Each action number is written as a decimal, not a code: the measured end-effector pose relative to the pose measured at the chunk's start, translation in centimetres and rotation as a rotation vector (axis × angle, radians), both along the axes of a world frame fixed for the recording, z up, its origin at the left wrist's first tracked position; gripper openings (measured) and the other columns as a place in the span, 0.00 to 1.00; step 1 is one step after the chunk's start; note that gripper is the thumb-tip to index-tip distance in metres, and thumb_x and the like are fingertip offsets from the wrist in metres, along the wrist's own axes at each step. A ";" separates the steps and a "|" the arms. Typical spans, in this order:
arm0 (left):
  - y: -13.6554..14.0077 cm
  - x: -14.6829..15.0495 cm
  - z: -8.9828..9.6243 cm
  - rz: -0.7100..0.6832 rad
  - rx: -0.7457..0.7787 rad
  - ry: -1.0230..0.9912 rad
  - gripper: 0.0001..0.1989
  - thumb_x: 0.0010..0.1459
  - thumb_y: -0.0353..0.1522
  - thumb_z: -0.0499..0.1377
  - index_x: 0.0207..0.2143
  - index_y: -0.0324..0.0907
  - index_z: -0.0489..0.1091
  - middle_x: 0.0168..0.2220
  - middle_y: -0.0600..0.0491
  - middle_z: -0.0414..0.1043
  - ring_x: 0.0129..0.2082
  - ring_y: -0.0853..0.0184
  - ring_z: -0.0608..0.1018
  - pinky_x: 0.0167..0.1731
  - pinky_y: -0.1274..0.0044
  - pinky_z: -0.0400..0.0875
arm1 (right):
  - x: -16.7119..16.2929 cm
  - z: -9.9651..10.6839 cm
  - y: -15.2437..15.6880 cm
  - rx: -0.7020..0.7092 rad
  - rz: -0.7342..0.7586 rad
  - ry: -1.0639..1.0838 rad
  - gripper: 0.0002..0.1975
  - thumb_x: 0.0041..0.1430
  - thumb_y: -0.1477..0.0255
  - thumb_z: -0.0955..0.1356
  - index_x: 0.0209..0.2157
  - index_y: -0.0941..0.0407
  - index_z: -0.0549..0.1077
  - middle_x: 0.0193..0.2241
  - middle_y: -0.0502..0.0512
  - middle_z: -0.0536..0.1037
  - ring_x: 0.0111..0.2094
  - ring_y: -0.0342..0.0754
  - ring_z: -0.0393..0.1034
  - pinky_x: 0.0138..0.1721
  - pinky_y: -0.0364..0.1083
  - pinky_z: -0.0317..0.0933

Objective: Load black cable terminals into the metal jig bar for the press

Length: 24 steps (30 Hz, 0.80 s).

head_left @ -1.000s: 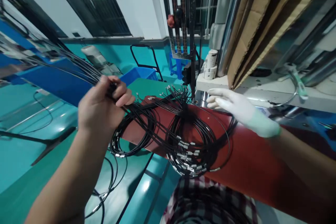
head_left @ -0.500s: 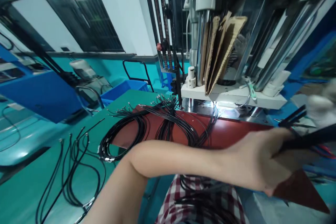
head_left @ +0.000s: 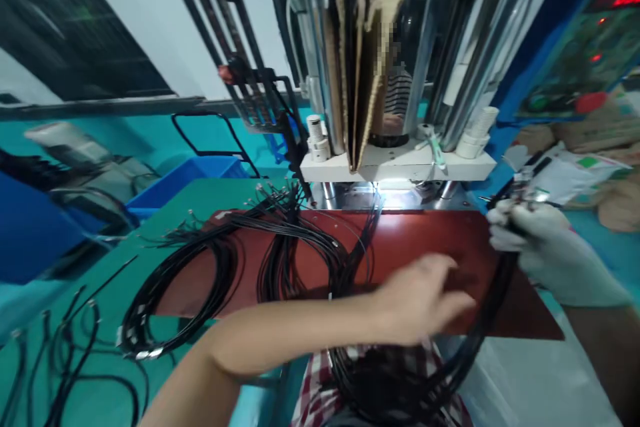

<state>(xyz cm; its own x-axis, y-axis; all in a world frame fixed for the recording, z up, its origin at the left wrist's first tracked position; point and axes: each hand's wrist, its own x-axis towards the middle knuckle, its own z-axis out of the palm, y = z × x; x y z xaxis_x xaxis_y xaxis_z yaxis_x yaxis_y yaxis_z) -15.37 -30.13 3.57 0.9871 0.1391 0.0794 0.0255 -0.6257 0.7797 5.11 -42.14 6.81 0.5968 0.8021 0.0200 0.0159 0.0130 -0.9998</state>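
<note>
My right hand point(head_left: 545, 247), in a white glove, grips a bundle of black cables point(head_left: 480, 327) near their metal-tipped ends at the right edge of the red mat point(head_left: 425, 240). The bundle hangs down in a loop toward my checked shirt. My bare left hand point(head_left: 425, 300) reaches across over the mat with fingers spread and holds nothing; it is blurred. More coils of black cables point(head_left: 280, 253) lie on the left part of the mat, their ends fanned toward the press machine point(head_left: 395, 160).
A green table point(head_left: 75, 293) carries loose black cables point(head_left: 65, 347) at the left. A blue bin point(head_left: 175, 180) stands behind it. Cardboard sheets point(head_left: 360, 67) are wedged upright in the machine. Bags and packets point(head_left: 575, 173) lie at the right.
The view swung right. My left hand carried a cable bundle across from the left; my right hand now grips it, and my left hand has let go and drawn back.
</note>
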 end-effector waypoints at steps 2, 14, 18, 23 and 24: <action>5.4 -0.8 0.2 0.186 0.343 -0.076 0.18 0.66 0.38 0.46 0.46 0.35 0.68 0.45 0.39 0.72 0.47 0.55 0.72 0.51 0.62 0.65 | -1.1 -1.9 0.4 -0.067 0.093 0.180 0.12 0.55 0.61 0.73 0.34 0.55 0.75 0.29 0.51 0.70 0.25 0.39 0.63 0.26 0.44 0.55; 15.7 -5.6 -2.6 0.271 0.451 0.365 0.08 0.56 0.30 0.54 0.39 0.43 0.67 0.27 0.55 0.70 0.29 0.65 0.74 0.31 0.75 0.64 | -4.9 -4.5 4.5 -0.327 0.244 0.007 0.08 0.52 0.69 0.73 0.31 0.60 0.74 0.27 0.54 0.79 0.29 0.45 0.75 0.34 0.43 0.68; 17.4 -2.2 -2.9 0.298 0.576 0.182 0.12 0.57 0.29 0.51 0.43 0.41 0.69 0.41 0.47 0.73 0.43 0.58 0.75 0.45 0.69 0.68 | -5.3 -4.9 4.5 -0.323 0.289 0.082 0.10 0.48 0.70 0.75 0.31 0.60 0.75 0.25 0.53 0.79 0.28 0.45 0.75 0.33 0.43 0.69; 18.2 3.6 -5.8 0.152 0.679 0.126 0.10 0.60 0.30 0.52 0.43 0.37 0.68 0.47 0.42 0.68 0.49 0.56 0.70 0.53 0.65 0.66 | -5.9 -5.2 4.1 -0.342 0.412 0.227 0.13 0.53 0.67 0.73 0.37 0.62 0.76 0.31 0.57 0.81 0.35 0.49 0.77 0.39 0.46 0.71; 18.2 4.2 -6.2 0.159 0.687 0.137 0.08 0.60 0.30 0.52 0.39 0.38 0.68 0.44 0.43 0.68 0.48 0.56 0.70 0.52 0.66 0.67 | -6.0 -5.2 4.0 -0.352 0.421 0.217 0.12 0.53 0.68 0.73 0.37 0.62 0.76 0.32 0.57 0.81 0.36 0.50 0.77 0.40 0.47 0.71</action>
<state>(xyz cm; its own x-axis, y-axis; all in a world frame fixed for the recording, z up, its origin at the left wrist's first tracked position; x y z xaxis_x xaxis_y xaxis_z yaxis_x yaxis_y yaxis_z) -11.12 -11.91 -2.61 0.9665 0.2447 0.0774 0.2261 -0.9545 0.1947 -0.90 -38.11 1.61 0.1865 0.9072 -0.3771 -0.1241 -0.3591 -0.9250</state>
